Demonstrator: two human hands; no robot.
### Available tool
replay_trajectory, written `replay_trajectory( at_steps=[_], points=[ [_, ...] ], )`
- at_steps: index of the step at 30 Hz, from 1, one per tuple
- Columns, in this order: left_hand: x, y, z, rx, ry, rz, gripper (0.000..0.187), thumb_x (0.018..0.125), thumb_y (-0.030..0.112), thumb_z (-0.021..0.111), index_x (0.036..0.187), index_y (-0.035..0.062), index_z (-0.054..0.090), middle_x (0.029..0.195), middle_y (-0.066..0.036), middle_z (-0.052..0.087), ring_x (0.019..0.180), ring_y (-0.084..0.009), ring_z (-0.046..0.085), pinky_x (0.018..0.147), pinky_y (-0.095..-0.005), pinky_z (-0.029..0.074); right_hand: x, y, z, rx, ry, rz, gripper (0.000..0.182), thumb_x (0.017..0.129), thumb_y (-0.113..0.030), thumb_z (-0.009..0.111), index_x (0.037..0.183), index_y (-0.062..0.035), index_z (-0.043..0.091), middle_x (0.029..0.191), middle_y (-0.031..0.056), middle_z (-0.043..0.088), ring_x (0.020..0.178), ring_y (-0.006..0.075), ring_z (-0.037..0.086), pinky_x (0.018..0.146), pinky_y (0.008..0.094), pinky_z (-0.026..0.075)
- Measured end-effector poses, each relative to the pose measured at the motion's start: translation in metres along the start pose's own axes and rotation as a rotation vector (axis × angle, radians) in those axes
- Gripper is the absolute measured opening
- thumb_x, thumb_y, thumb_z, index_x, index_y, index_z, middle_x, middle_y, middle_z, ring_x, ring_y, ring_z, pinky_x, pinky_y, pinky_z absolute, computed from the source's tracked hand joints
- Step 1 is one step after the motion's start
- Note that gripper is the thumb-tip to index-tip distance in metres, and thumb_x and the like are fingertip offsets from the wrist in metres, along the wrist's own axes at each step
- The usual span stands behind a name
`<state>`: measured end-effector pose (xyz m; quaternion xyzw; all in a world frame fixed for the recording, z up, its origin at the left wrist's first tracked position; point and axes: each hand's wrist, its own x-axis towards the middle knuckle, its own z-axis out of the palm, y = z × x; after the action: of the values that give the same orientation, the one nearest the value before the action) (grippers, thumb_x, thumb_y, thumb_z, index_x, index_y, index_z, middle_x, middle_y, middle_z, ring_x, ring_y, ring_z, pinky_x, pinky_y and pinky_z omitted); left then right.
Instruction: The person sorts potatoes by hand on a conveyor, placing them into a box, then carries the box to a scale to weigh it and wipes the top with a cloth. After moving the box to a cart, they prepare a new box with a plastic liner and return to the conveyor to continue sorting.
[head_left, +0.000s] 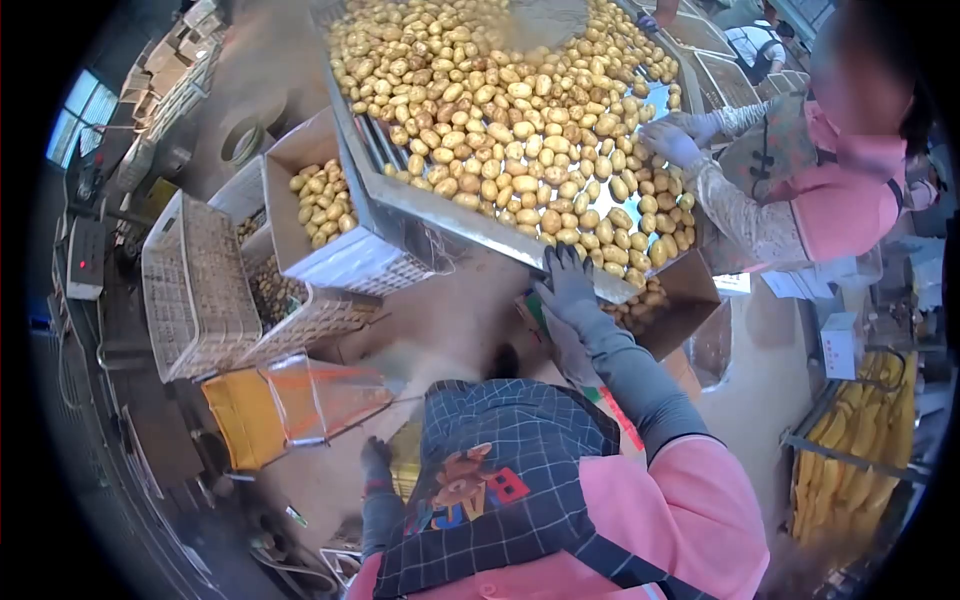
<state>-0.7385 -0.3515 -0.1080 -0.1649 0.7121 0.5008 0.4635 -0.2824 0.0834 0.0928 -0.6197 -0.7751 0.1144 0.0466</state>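
Observation:
Potatoes (pixel 520 130) are spread across a metal-edged sorting table (pixel 450 213) in front of me. My right hand (pixel 567 275), in a grey glove, rests on the table's near rim with its fingers stretched toward the potatoes and holds nothing. Just right of it, a cardboard-lined box (pixel 690 295) below the table's corner has potatoes in it. My left hand (pixel 377 462), also gloved, hangs low at my side near a yellow crate (pixel 405 450). Its fingers are too small and dark to make out.
A co-worker in pink (pixel 850 200) handles potatoes at the right side. White plastic crates (pixel 195 290) and a cardboard-lined crate of potatoes (pixel 322 205) stand at left. Orange mesh bags (pixel 320 395) lie below them. Yellow bags (pixel 860 440) hang on a rack at right.

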Motion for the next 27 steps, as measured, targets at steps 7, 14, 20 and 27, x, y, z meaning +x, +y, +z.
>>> replay_trajectory(
  at_steps=[7,14,20,27],
  points=[
    [0.02,0.188,0.218,0.413,-0.3,0.399,0.035,0.092,0.02,0.054,0.121,0.0014,0.057,0.11,-0.009,0.062,0.093,-0.0155,0.058,0.08,-0.0268,0.047,0.035,0.042,0.011,0.152,0.181,0.475,0.04,0.083,-0.032,0.059,0.114,-0.0078,0.062,0.109,0.0169,0.062,0.098,0.0349,0.059,0.085,0.0416,0.047],
    [-0.073,0.342,0.402,0.598,-0.933,0.586,0.032,0.094,0.015,0.053,0.12,-0.0038,0.056,0.112,-0.01,0.062,0.1,-0.0167,0.058,0.089,-0.029,0.046,0.182,-0.065,0.032,0.184,0.285,0.398,0.032,0.08,-0.017,0.06,0.112,-0.0132,0.062,0.118,0.0129,0.058,0.103,0.0316,0.058,0.087,0.0416,0.047],
    [-0.095,0.358,0.453,0.552,-1.31,0.076,0.05,0.096,0.032,0.048,0.133,-0.0025,0.044,0.124,-0.017,0.055,0.112,-0.0231,0.054,0.097,-0.0362,0.042,0.23,-0.071,0.001,0.169,-0.078,0.595,0.03,0.08,-0.011,0.056,0.11,-0.0145,0.059,0.115,0.0138,0.057,0.104,0.0316,0.059,0.084,0.0436,0.048],
    [-0.084,0.316,0.518,0.256,-1.355,-0.475,0.057,0.096,0.043,0.043,0.137,0.0037,0.042,0.139,-0.015,0.046,0.126,-0.0307,0.045,0.107,-0.0452,0.034,0.235,-0.025,-0.007,0.49,-0.12,0.745,0.057,0.073,-0.048,0.064,0.117,-0.0121,0.06,0.117,0.0145,0.061,0.108,0.0298,0.059,0.091,0.0408,0.047]
  ],
)
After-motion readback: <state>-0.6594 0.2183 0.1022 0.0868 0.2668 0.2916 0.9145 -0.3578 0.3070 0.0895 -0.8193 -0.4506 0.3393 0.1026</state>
